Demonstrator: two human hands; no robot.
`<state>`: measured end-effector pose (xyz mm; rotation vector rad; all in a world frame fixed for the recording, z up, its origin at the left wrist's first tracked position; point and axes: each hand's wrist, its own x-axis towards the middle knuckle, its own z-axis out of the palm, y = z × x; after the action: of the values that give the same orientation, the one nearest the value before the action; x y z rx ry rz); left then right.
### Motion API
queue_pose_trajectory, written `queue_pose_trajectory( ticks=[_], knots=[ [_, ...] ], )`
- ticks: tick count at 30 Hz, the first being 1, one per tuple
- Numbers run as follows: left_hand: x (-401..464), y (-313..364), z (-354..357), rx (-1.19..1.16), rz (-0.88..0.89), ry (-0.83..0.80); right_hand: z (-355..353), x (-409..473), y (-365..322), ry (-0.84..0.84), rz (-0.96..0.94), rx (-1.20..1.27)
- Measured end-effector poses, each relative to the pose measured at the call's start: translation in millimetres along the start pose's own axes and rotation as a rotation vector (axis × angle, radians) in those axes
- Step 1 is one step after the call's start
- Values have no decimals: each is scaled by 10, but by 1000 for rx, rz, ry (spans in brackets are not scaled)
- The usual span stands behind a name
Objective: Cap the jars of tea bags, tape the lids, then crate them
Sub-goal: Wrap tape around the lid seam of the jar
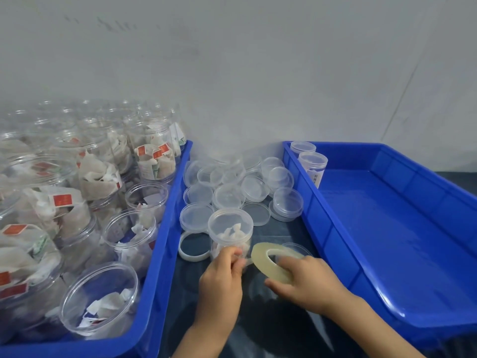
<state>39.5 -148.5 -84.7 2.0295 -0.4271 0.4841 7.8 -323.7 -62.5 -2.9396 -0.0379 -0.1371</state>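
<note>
A capped jar [230,229] near the desk's front edge, between two blue crates [165,228], was gripped by the left hand [222,277]; a tape roll [273,264] was held by the right hand [309,280].

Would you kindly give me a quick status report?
Left hand pinches capped jar. Right hand grips tape roll. Two jars crated. Nothing blocking.
</note>
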Motion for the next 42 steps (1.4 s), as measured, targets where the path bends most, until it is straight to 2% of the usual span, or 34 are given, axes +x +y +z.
queue_pose_trajectory(
  ticks=[5, 8, 11, 14, 17, 21, 29, 35, 42],
  knots=[
    [53, -89, -22, 136, 166, 139, -95, 116, 11, 108, -94, -180],
    [83, -168, -5, 213, 207, 106, -131, 167, 7, 150, -143, -253],
    [60, -179, 2, 214, 133, 41, -147, 174, -39, 220, -143, -381],
    [40, -184, 12, 63, -37, 15, -121, 187, -26, 299, -150, -351],
    [23, -225, 35, -78, -145, -29, -106, 200, 0, 325, -158, -349],
    [0, -271, -16, -154, -381, -66, -105, 198, 28, 327, -106, -393],
    [-60, -266, -101, -209, -328, -278, -90, 89, -130, 278, -183, -255],
    [-22, -241, -79, -124, -211, -209, -89, 45, -86, 200, -142, -231],
    [-10, -121, -25, -308, -309, -354, -137, 43, -157, 195, -170, -257]
  ],
)
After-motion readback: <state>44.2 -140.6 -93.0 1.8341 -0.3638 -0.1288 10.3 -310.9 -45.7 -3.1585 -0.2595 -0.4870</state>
